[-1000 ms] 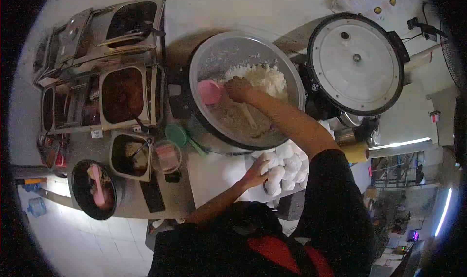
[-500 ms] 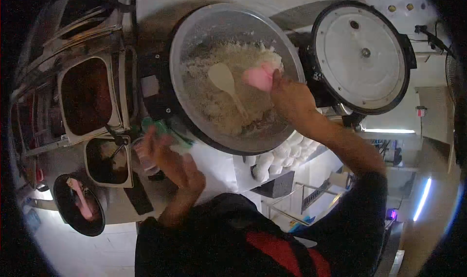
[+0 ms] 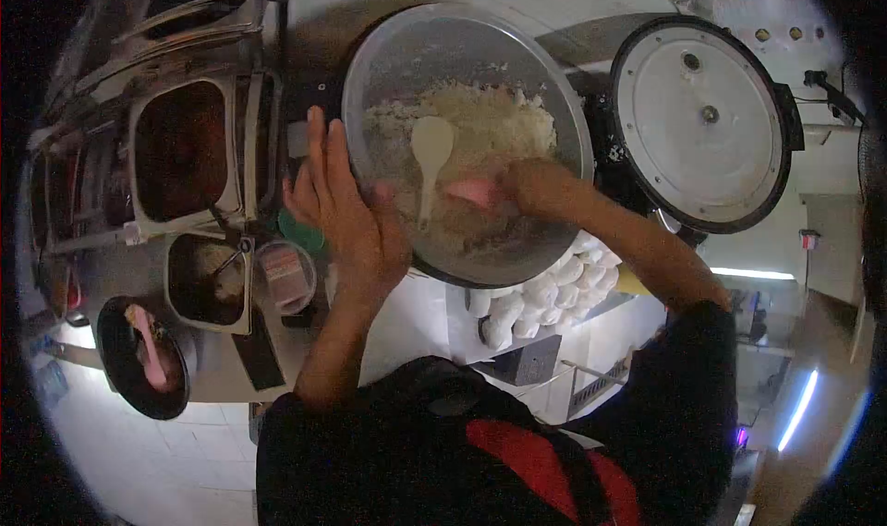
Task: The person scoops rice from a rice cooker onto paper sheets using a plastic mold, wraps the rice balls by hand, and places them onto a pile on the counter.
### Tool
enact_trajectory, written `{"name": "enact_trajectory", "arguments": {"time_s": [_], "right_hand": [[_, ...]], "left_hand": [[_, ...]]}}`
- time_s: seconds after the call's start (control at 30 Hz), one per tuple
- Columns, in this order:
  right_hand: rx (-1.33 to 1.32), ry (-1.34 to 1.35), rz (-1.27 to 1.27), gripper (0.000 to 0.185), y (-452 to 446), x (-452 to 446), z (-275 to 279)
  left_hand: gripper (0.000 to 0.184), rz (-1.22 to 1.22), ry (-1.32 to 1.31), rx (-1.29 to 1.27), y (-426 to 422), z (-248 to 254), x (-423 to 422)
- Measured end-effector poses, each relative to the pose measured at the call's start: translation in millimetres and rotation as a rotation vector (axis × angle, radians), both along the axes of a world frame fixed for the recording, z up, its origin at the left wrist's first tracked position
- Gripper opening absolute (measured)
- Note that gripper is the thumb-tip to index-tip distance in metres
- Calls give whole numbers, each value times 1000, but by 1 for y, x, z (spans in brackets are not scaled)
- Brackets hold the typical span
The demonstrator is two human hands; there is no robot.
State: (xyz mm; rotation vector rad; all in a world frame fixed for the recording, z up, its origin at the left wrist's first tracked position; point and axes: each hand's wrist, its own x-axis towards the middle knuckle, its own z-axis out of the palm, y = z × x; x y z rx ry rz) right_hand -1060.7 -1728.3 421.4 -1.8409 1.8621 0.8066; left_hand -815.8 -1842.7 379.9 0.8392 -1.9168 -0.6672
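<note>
A large rice cooker [image 3: 575, 110] stands open, with cooked rice [image 3: 485, 110] across the bottom of its pot. My right hand [image 3: 540, 191] reaches into it, closed around a pink rice paddle [image 3: 471, 192], blurred, low over the rice. A white rice paddle [image 3: 432, 145] lies on the rice to the left of the pink one. My left hand [image 3: 362, 226] is at the pot's left rim, fingers stretched out and nothing visible in it. Partly hidden behind that hand is a green round object [image 3: 300, 232].
The cooker's lid [image 3: 665, 138] is swung open at right. White round bundles [image 3: 545, 304] sit below the pot. To the left are metal food pans [image 3: 231, 147], a clear round container [image 3: 309, 286] and a black bowl [image 3: 111, 369] holding a pink utensil [image 3: 150, 350].
My right hand has moved the pink paddle down and slightly left within the pot. My left hand has risen from near the green object to the pot's rim, fingers extended.
</note>
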Motion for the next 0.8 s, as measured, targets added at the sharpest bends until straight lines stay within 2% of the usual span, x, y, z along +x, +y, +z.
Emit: {"name": "enact_trajectory", "arguments": {"time_s": [0.03,0.1,0.17,0.27,0.37,0.43,0.5,0.57,0.67,0.7,0.77,0.8], "right_hand": [[-84,-26,31,19,8,7,-4],[-89,-97,54,19,6,13,2],[58,-170,40,21,-7,14,19],[-296,-553,130,26,25,-37,14],[-100,-637,-740,26,41,-8,89],[-375,-915,-1009,27,64,-4,84],[-616,-1210,-1185,30,75,3,61],[-843,-1091,-674,34,76,-9,3],[-888,-1153,-624,34,56,23,-15],[-846,-1264,-635,34,51,36,10],[-630,-1365,-705,34,42,36,23],[-451,-1348,-761,34,36,24,24]], "left_hand": [[58,13,6,6,1,0,-1],[58,32,24,9,3,0,-1],[58,45,58,-13,4,1,3],[53,-50,239,141,9,14,19],[45,-64,222,147,29,28,20],[38,-293,92,102,52,46,4],[31,-622,-176,478,67,63,-30],[30,-610,-335,-113,69,57,-65],[29,-665,-186,875,54,76,-90],[29,-601,-155,851,49,68,-91],[30,-469,-82,796,25,45,-83],[30,-464,-94,802,17,54,-73]]}}
